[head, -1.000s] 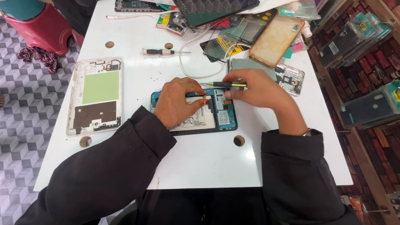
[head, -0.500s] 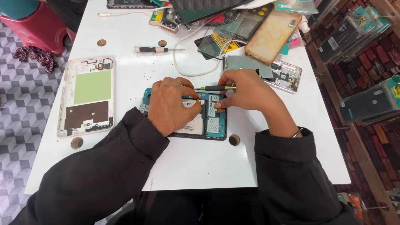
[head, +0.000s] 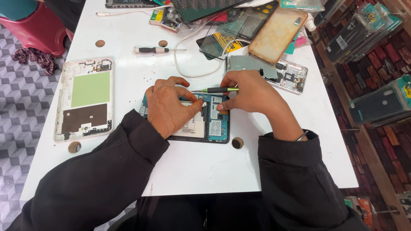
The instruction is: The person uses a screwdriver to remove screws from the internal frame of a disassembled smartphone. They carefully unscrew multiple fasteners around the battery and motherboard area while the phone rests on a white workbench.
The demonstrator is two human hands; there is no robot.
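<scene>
My left hand [head: 169, 107] lies flat over the opened phone with the blue-green inner frame and exposed boards [head: 214, 124], fingers curled down, pressing it to the white table [head: 205, 171] so it won't slide while I work. It grips nothing, just pins the phone; thumb and forefinger tips sit near the middle, right by the tool tip.

My right hand [head: 252, 94] is pinched shut round the slim screwdriver with black grip and yellow-green band [head: 216, 90], held nearly level, tip pointing left twd the phone's far edge. Low angle bc my hand rests on the phone's right side for steadiness. Can't tell exactly what the tip touches, my fingers hide it.

The phone is at table centre, near me, btwn both hands. Back is off: pale battery partly under my left palm, silver shield cans w/ dotted grids on the right part, dark rim all round.

Parked out of the way: white back frame with green and brown patches [head: 85, 98] on the left, second black-handled screwdriver [head: 156, 50] farther off, silver metal mid-plate [head: 269, 70] to the far right, tan phone case [head: 276, 30] beyond it. White cable [head: 184, 64] loops on the far side.
</scene>
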